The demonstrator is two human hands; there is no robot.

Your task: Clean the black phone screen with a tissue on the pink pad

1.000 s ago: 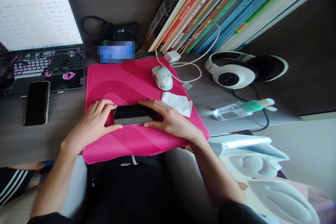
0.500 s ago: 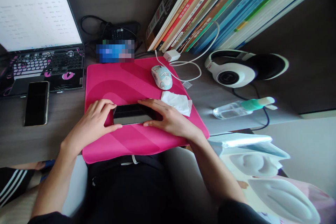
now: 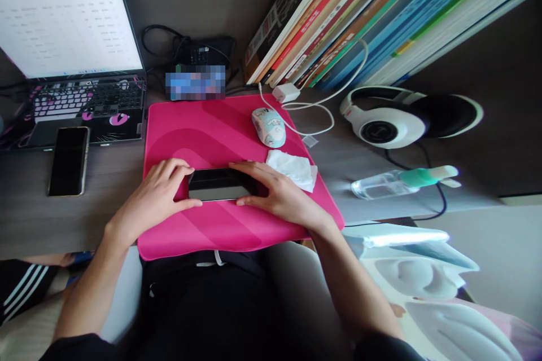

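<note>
A dark phone [image 3: 217,184] lies flat and crosswise on a bright pink desk mat [image 3: 212,124]. My left hand [image 3: 158,194] grips its left end, thumb along the near edge and fingers over the far edge. At its right end my right hand [image 3: 277,192] holds it the same way. A crumpled white tissue [image 3: 294,168] sits just right of my right hand, and a patterned mouse [image 3: 268,126] lies behind it.
A second dark phone [image 3: 68,160] lies on the grey desk at left, before an open laptop [image 3: 71,51]. Leaning books [image 3: 339,22], white headphones [image 3: 393,118], a white charger with cable [image 3: 288,93] and a clear spray bottle [image 3: 402,181] fill the right side.
Both hands keep the same hold on the phone. Only the view has shifted slightly, so everything sits a little further right in the picture.
</note>
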